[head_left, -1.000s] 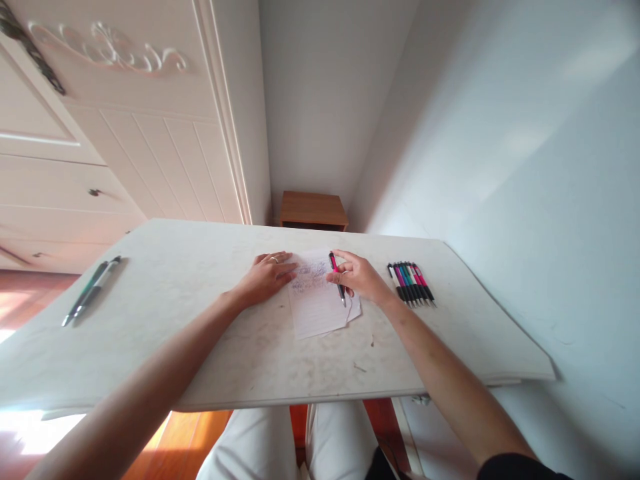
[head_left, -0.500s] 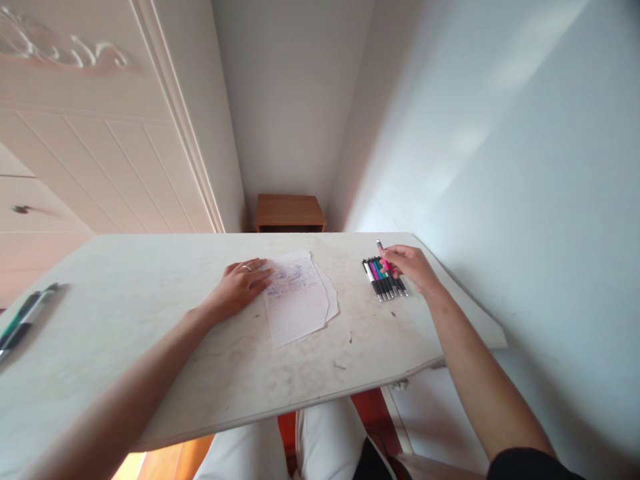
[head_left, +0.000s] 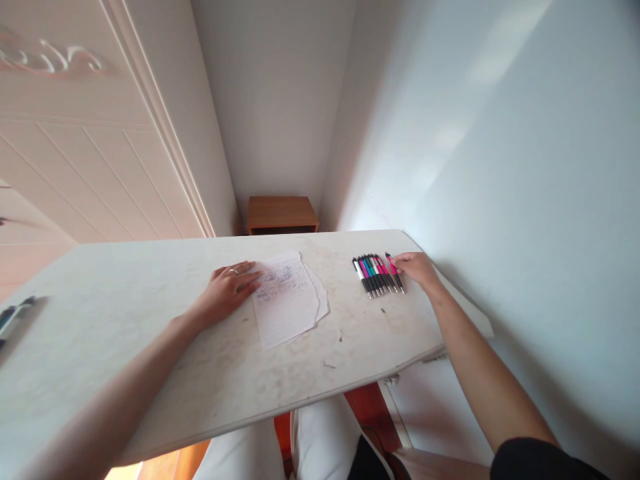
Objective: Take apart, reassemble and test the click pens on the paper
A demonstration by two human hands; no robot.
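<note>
My left hand (head_left: pixel 230 285) lies flat with fingers stretched out, its fingertips on the left edge of a scribbled sheet of paper (head_left: pixel 285 307). A second torn sheet (head_left: pixel 323 297) peeks out from under it on the right. In my right hand (head_left: pixel 416 268) a pink pen (head_left: pixel 393 268) is pinched near its upper part, lying at the right end of a row of pens (head_left: pixel 371 277). The row holds several pens side by side, white, purple, teal and pink, all with dark grips and silver tips toward me.
The pale, stained table (head_left: pixel 165 293) has its front edge close to my legs. More pens (head_left: pixel 15 319) rest at its far left. A wall (head_left: pixel 500 200) borders the right side, and a small wooden cabinet (head_left: pixel 283 212) stands beyond the back edge.
My right hand has brought the pink pen down from above the row to the table at its right end. The left hand stays on the paper; the view has shifted slightly right.
</note>
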